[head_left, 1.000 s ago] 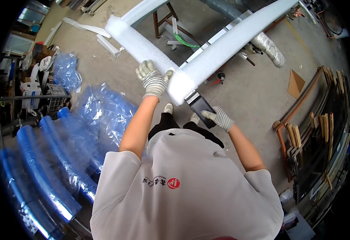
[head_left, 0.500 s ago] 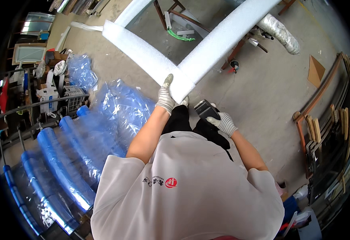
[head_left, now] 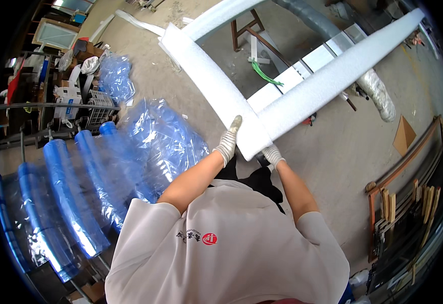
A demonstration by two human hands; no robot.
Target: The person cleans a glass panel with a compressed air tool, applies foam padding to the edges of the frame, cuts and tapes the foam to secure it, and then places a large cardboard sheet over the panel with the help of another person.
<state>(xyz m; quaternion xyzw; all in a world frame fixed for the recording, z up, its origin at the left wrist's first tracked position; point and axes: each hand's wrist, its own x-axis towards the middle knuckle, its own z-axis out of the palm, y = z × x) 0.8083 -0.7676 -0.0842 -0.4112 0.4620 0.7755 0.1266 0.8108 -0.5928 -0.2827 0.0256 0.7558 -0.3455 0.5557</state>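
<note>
A large rectangular frame wrapped in white foam [head_left: 216, 81] stretches out ahead of me, its near corner pointing toward my body. On the left side of that corner, my left hand [head_left: 227, 144], in a striped glove, is closed with the thumb lying on top of the foam. Its other fingers are mostly hidden. My right hand [head_left: 272, 155], also gloved, is at the corner's right underside, with its fingertips hidden by the foam. A dark, blocky handheld tool [head_left: 262, 160] shows just beneath the corner at that hand; its exact kind is unclear.
Rolls of blue film [head_left: 69, 187] on rods stand at left, beside crumpled blue film [head_left: 163, 137]. Brown metal supports [head_left: 247, 30] and a silver-wrapped tube [head_left: 378, 93] are under or beyond the frame. Dark panels with wooden strips [head_left: 424, 207] lean at right.
My right hand has moved left and up with the dark tool, to beneath the frame corner. The view has shifted, and white panels now show through the frame opening. My left hand keeps its hold.
</note>
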